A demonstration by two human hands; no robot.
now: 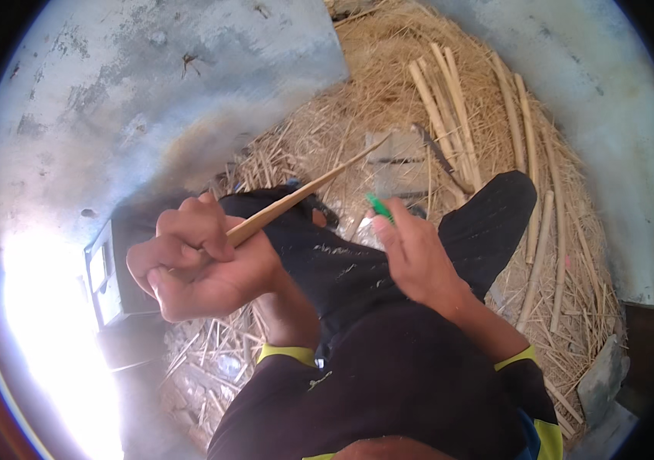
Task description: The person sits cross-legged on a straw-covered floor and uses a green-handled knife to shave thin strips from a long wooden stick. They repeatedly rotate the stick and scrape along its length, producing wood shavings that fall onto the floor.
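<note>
gripping bamboo strip [296, 201], left hand [200, 264], right hand [413, 257] on green tool [380, 208]

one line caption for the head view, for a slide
Left hand grips a thin bamboo strip, right hand holds a green-handled tool, above straw.

A rough outdoor craft spot: bare concrete ground [150, 84], heaped straw [373, 84], cut cane sticks [449, 100] alongside.

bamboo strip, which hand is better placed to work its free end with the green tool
Right. The right hand already holds the green-handled tool beside the bamboo strip, whose free end points up and right. The left hand is closed around the strip's near end.
</note>
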